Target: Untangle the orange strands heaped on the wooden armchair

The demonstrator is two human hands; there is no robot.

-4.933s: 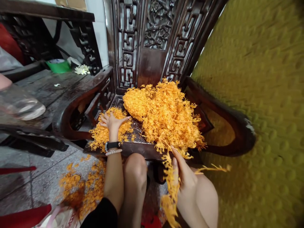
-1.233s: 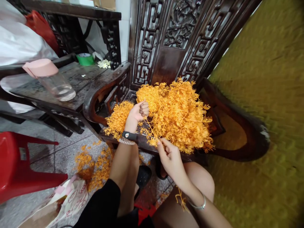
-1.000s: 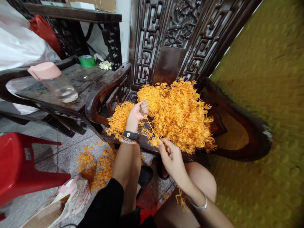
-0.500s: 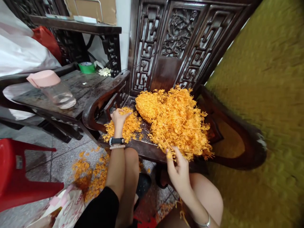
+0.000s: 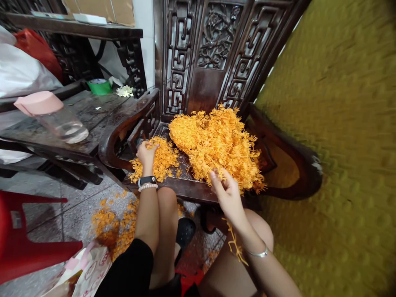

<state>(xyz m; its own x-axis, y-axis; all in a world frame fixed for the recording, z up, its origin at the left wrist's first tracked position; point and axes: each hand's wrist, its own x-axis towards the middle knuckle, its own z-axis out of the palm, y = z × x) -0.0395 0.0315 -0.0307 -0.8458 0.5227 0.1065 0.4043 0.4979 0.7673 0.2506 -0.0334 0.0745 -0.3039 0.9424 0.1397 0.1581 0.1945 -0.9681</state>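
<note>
A large heap of orange branching sprigs [image 5: 225, 140], plastic-looking with small flower-like tips, fills the middle and right of a dark wooden chair seat [image 5: 185, 187]. To its left lies a smaller, looser pile of orange flower pieces [image 5: 165, 161]. My left hand [image 5: 147, 153] rests over the left side of that small pile, thumb stretched out from the fingers. At the near edge of the big heap, my right hand [image 5: 229, 192] has its fingers curled in a pinch on an orange sprig, partly lost against the heap. A bare orange stem [image 5: 235, 245] hangs below my right wrist.
On a dark side table [image 5: 86, 119] at left lie a clear bottle with a pink lid [image 5: 54, 115] and green tape [image 5: 99, 86]. A red plastic stool [image 5: 18, 235] and printed bag [image 5: 89, 268] stand on the floor. Orange bits [image 5: 116, 222] litter the tiles.
The view has shifted, so everything sits further left. My right hand has moved in against the front edge of the big heap. My left hand stays on the small pile.
</note>
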